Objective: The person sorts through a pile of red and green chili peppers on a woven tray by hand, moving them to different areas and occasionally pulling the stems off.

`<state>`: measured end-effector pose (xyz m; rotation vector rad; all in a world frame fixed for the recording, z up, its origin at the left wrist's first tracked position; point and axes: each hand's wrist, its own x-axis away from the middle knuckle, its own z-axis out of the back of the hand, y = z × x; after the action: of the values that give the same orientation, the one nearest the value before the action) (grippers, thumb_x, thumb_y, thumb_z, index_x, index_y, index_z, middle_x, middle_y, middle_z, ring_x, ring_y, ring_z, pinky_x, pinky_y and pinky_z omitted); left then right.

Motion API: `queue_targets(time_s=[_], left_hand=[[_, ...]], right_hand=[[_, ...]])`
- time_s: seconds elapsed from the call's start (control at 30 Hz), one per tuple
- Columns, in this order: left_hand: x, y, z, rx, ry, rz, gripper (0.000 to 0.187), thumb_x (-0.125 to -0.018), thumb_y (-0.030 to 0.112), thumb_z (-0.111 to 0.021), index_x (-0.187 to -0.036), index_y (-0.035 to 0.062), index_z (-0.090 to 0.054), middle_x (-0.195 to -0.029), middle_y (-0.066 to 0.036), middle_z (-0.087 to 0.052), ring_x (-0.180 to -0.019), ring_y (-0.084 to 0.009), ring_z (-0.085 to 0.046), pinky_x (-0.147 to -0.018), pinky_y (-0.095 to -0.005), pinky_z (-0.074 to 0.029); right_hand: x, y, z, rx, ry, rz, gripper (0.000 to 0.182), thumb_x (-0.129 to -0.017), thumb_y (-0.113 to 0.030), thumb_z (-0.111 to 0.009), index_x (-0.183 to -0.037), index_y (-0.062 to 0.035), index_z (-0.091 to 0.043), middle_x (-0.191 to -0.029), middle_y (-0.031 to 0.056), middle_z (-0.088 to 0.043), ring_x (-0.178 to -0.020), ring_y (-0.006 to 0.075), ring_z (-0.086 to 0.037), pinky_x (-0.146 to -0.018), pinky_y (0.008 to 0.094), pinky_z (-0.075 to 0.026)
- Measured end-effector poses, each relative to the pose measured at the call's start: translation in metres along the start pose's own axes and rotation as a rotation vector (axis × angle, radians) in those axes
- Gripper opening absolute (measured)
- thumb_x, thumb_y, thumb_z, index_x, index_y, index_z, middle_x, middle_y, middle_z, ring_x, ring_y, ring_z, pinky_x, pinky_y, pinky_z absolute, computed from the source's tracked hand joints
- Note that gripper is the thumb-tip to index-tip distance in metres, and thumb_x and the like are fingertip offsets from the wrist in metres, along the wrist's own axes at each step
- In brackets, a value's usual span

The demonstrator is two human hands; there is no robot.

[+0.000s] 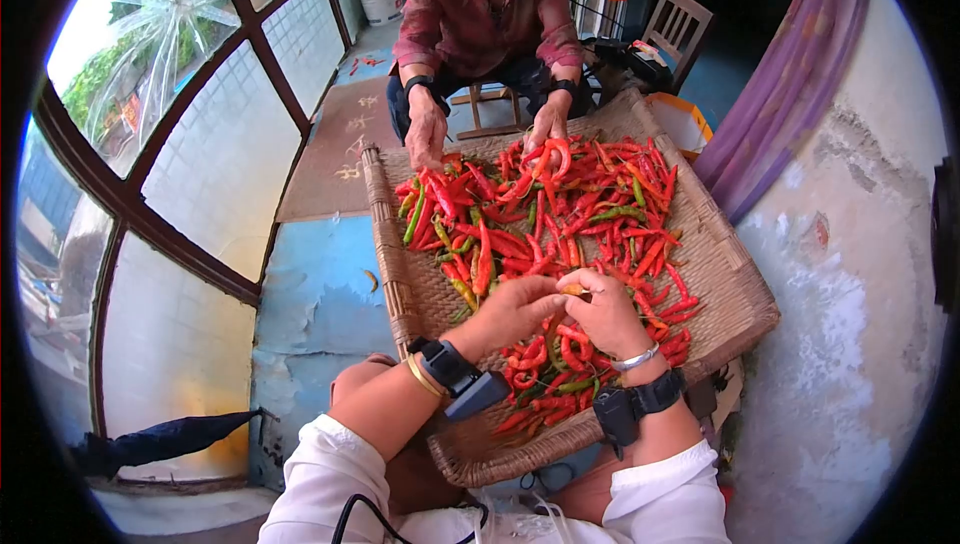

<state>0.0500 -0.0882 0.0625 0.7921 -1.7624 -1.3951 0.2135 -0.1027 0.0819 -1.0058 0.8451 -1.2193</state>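
Observation:
My left hand (513,313) and my right hand (606,317) meet fingertip to fingertip over a woven tray (715,254). Between them is a small orange-yellow chili pepper (573,290), pinched by the fingers of both hands; much of it is hidden behind them. Red chili peppers (560,219), with some green and yellowish ones mixed in, lie heaped on the far and middle part of the tray. Another pile of red chilies (565,359) lies close to me, just below my hands.
Across the tray a person (490,19) sits with both hands among the chilies, a curved red one in one hand. A framed window (200,174) runs along the left, with a dark folded umbrella (170,441) below. To the right are a purple curtain (790,74) and wall (840,294).

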Motion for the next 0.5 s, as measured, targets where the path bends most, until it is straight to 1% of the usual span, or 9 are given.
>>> queue_targets(time_s=[0.03,0.1,0.17,0.27,0.33,0.37,0.4,0.47,0.5], left_hand=[[0.001,0.001,-0.002,0.003,0.002,0.004,0.022,-0.087,0.019,-0.056,-0.102,0.0032,-0.056,-0.085,0.002,-0.059,-0.062,-0.003,-0.051,-0.053,-0.0183,-0.043],[0.001,0.001,-0.002,0.059,-0.105,0.042,0.025,-0.088,0.024,-0.054,-0.103,0.0049,-0.056,-0.081,0.005,-0.059,-0.059,-0.0005,-0.048,-0.05,-0.0161,-0.039],[0.002,-0.003,-0.001,0.022,-0.088,0.08,0.019,-0.087,0.024,-0.056,-0.094,0.0066,-0.058,-0.074,0.005,-0.059,-0.055,-0.0015,-0.048,-0.048,-0.0166,-0.038],[0.001,0.002,0.006,0.014,0.007,0.188,0.015,-0.086,0.022,-0.056,-0.086,0.0081,-0.06,-0.069,0.003,-0.06,-0.052,-0.003,-0.049,-0.046,-0.0172,-0.038],[0.003,0.008,0.012,0.134,0.123,0.17,0.014,-0.087,0.022,-0.055,-0.084,0.0088,-0.059,-0.071,0.002,-0.06,-0.052,-0.0025,-0.047,-0.046,-0.0167,-0.037],[0.002,0.007,0.018,0.236,0.192,0.127,0.014,-0.087,0.022,-0.054,-0.086,0.0088,-0.058,-0.073,0.001,-0.061,-0.052,-0.0024,-0.047,-0.046,-0.0166,-0.038],[0.001,0.006,0.024,0.336,0.261,0.082,0.014,-0.088,0.022,-0.053,-0.088,0.0089,-0.057,-0.075,0.001,-0.061,-0.053,-0.0024,-0.047,-0.046,-0.0166,-0.038],[0.0,0.005,0.032,0.595,0.428,-0.016,0.015,-0.089,0.022,-0.051,-0.098,0.0092,-0.053,-0.081,0.0,-0.059,-0.058,-0.005,-0.052,-0.051,-0.0185,-0.043],[-0.001,0.005,0.032,0.644,0.539,-0.046,0.015,-0.089,0.021,-0.051,-0.098,0.0095,-0.053,-0.081,0.001,-0.058,-0.061,-0.0062,-0.054,-0.052,-0.0193,-0.044]], right_hand=[[-0.001,0.003,-0.002,-0.071,0.001,-0.052,0.014,-0.078,-0.007,-0.057,-0.09,-0.0021,-0.059,-0.069,0.0058,-0.06,-0.058,0.01,-0.057,-0.051,0.0244,-0.047],[-0.004,0.002,0.002,-0.176,0.002,-0.1,0.014,-0.079,-0.007,-0.056,-0.092,-0.0017,-0.058,-0.07,0.0044,-0.059,-0.057,0.0088,-0.055,-0.05,0.0234,-0.046],[-0.005,0.0,0.004,-0.371,-0.01,-0.169,0.016,-0.082,-0.007,-0.054,-0.096,0.0,-0.056,-0.07,0.0025,-0.059,-0.054,0.007,-0.052,-0.049,0.0208,-0.044],[-0.007,-0.006,0.009,-0.326,0.062,-0.175,0.022,-0.084,-0.011,-0.055,-0.103,-0.0001,-0.054,-0.071,0.0012,-0.057,-0.056,0.0068,-0.052,-0.051,0.0203,-0.044],[-0.013,0.009,0.022,0.062,0.117,-0.084,0.028,-0.08,-0.016,-0.06,-0.104,-0.001,-0.056,-0.071,0.0081,-0.061,-0.058,0.0139,-0.058,-0.054,0.0272,-0.046],[-0.015,0.015,0.029,0.356,0.138,-0.024,0.029,-0.077,-0.02,-0.063,-0.099,-0.0022,-0.057,-0.073,0.0124,-0.062,-0.066,0.0242,-0.061,-0.06,0.0347,-0.048],[-0.014,0.018,0.031,0.359,0.134,-0.031,0.029,-0.077,-0.02,-0.063,-0.099,-0.0022,-0.057,-0.073,0.0124,-0.062,-0.066,0.0242,-0.061,-0.06,0.0347,-0.048],[-0.013,0.021,0.034,0.925,0.107,0.003,0.028,-0.075,-0.023,-0.063,-0.093,-0.0029,-0.058,-0.076,0.0151,-0.062,-0.073,0.0319,-0.06,-0.065,0.0404,-0.047],[-0.013,0.024,0.031,0.972,0.064,-0.031,0.028,-0.073,-0.028,-0.064,-0.084,-0.003,-0.06,-0.078,0.0166,-0.062,-0.077,0.0337,-0.059,-0.068,0.0438,-0.047]])
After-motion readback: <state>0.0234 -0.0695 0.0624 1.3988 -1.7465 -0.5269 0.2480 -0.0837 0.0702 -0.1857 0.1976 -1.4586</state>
